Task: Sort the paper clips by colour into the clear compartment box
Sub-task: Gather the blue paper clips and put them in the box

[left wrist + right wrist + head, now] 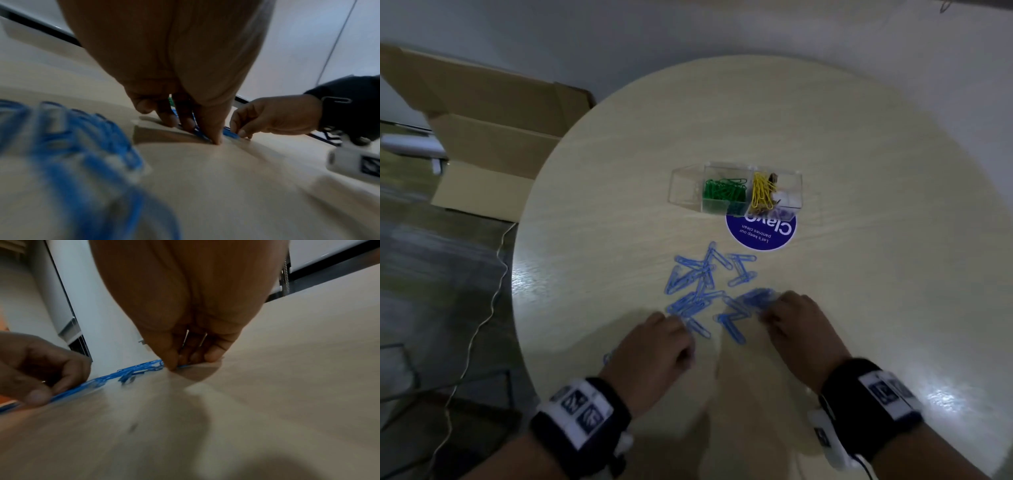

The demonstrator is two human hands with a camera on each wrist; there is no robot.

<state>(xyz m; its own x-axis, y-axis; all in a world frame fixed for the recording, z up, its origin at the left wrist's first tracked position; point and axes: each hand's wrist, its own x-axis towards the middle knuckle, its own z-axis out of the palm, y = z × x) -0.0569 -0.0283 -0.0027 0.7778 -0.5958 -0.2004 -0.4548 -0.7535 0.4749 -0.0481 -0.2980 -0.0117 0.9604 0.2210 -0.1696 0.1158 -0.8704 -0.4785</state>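
Observation:
Several blue paper clips (702, 284) lie scattered on the round wooden table (859, 171), in front of both hands. The clear compartment box (736, 190) stands further back. It holds green clips (722, 190) in one cell and yellow clips (762, 192) in the cell to their right. My left hand (681, 320) curls its fingertips down onto blue clips (200, 134) at the near edge of the pile. My right hand (767, 308) pinches a small bunch of blue clips (230, 134) against the table, its fingertips (174, 365) bunched together.
A round blue sticker (761, 233) lies on the table just in front of the box. One stray blue clip (607, 358) sits by the table's left edge. Open cardboard boxes (493, 137) and a thin cable (493, 274) are on the floor to the left.

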